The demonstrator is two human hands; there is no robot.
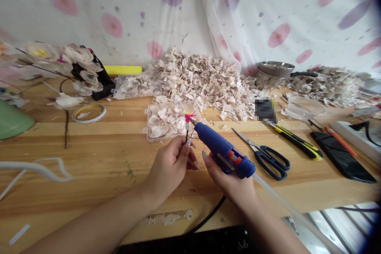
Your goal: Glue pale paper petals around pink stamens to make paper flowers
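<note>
Between the thumb and fingers of my left hand [172, 162] is a thin dark flower stem [187, 135], held upright. Its top carries a tuft of pink and yellow stamens [189, 116] above a pale wrapped band. My right hand [232, 180] is closed around a blue hot glue gun [220, 147], with a long clear glue stick [285, 196] trailing from its back. The gun's nozzle meets or nearly meets the base of the stamens. Just behind them lies a clear plastic box [151, 137] of pale dried petals [166, 121].
A large petal heap [202, 79] lies at the back. On the right are scissors [268, 158], a yellow-black cutter [297, 141], a phone [342, 156] and a white power strip [357, 137]. Finished flowers [86, 67] and a tape roll [89, 114] are on the left.
</note>
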